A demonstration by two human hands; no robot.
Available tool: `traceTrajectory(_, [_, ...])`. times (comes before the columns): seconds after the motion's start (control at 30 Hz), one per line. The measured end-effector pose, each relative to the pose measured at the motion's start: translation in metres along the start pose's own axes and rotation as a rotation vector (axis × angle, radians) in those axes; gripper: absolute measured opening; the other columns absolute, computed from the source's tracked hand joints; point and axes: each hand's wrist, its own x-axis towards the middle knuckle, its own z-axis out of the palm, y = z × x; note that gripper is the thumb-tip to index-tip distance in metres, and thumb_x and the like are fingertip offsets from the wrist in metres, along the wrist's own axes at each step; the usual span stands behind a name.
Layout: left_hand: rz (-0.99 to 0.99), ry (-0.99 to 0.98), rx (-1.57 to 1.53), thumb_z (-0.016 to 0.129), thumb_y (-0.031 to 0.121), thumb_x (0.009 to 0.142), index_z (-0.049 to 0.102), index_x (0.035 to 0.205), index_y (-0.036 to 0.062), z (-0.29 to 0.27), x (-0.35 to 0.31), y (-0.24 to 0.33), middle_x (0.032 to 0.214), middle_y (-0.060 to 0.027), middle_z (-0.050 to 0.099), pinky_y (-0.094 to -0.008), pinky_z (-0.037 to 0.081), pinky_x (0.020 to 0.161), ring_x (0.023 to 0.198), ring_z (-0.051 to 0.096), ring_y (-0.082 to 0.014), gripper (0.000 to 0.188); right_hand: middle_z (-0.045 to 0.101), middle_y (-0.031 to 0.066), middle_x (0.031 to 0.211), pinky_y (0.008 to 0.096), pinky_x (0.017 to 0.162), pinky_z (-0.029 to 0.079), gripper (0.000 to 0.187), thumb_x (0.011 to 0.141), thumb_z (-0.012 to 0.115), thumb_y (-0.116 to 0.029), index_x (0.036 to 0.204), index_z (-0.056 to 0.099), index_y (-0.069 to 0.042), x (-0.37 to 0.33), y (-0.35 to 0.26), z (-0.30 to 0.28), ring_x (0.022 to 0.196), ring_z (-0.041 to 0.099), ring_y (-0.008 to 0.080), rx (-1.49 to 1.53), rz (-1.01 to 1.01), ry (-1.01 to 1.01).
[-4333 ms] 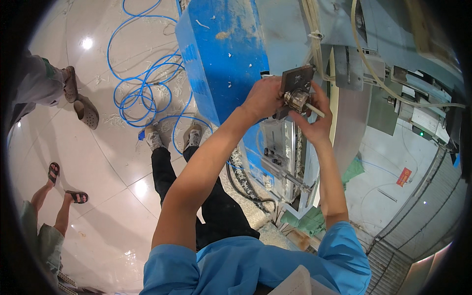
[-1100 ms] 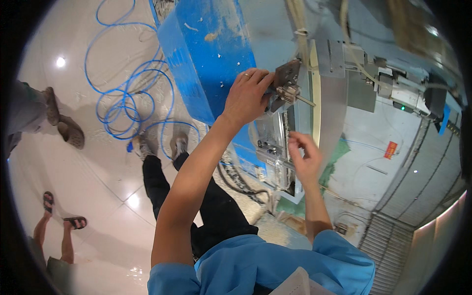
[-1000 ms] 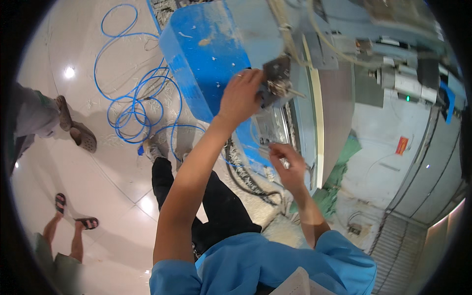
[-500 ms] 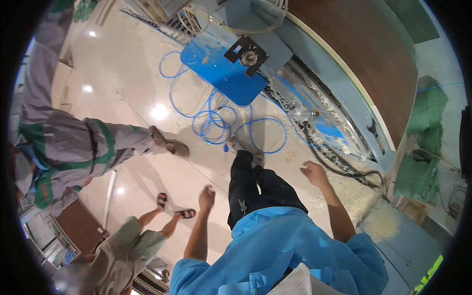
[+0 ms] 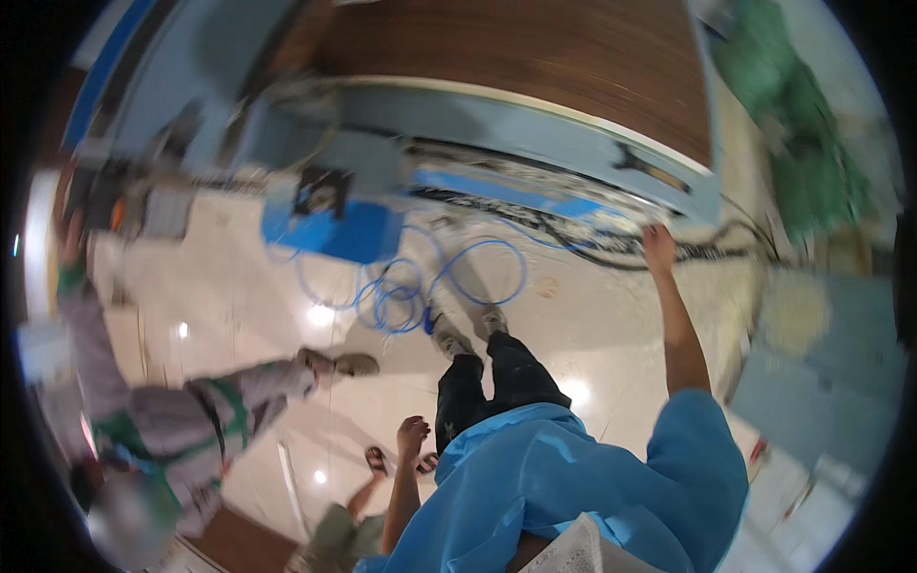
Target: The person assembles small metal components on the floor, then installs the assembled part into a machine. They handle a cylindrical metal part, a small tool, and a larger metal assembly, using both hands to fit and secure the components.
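Observation:
My right hand (image 5: 659, 250) reaches forward, its slightly blurred fingers stretched toward the front lower edge of a grey-blue machine (image 5: 573, 129) with a brown wood-look top. No object shows in it, and whether it touches the machine I cannot tell. Nearest to it are the bright strip of the machine's lower opening and a black cable (image 5: 611, 260) along the floor. Low beside my left hip hangs my left hand (image 5: 413, 439), fingers loosely bent and a little apart, with nothing seen in them.
Looped blue hose (image 5: 394, 296) lies before my feet, next to a blue board (image 5: 368, 232) bearing a dark plate. Two people stand at left, one in a grey-and-green work suit (image 5: 158, 411). Green sheeting (image 5: 812, 181) hangs at right; grey-blue panels (image 5: 826, 353) lie below it.
My view has swung right, toward the machine. My right arm has stretched forward to the machine's edge, while my left hand stays low at my side. The suited person's arm appears raised.

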Motion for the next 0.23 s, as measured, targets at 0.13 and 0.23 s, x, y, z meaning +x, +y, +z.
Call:
traceTrajectory(0.13, [0.191,0.027,0.102,0.063,0.014,0.1,0.064,0.124,0.0004,-0.003,-0.003,0.078,0.101,-0.0118,0.071,-0.0274,0.056,0.074,0.086,0.071,-0.0186,0.027,0.067,0.0223,0.117,0.0511,0.098,0.05,0.034,0.098,0.062,-0.023,0.125,0.063,-0.003,0.051,-0.052,-0.035,0.114,0.061,0.0436,-0.032,-0.295,0.265])
traceTrajectory(0.23, [0.267,0.008,0.065,0.062,0.015,0.1,0.064,0.125,0.0009,0.0,-0.021,0.106,0.102,-0.0115,0.071,-0.0284,0.056,0.077,0.089,0.072,-0.0199,0.028,0.066,0.0212,0.122,0.0501,0.101,0.049,0.035,0.097,0.064,-0.022,0.128,0.062,-0.006,0.074,-0.076,-0.031,0.116,0.061,0.0405,-0.191,-0.465,0.317])
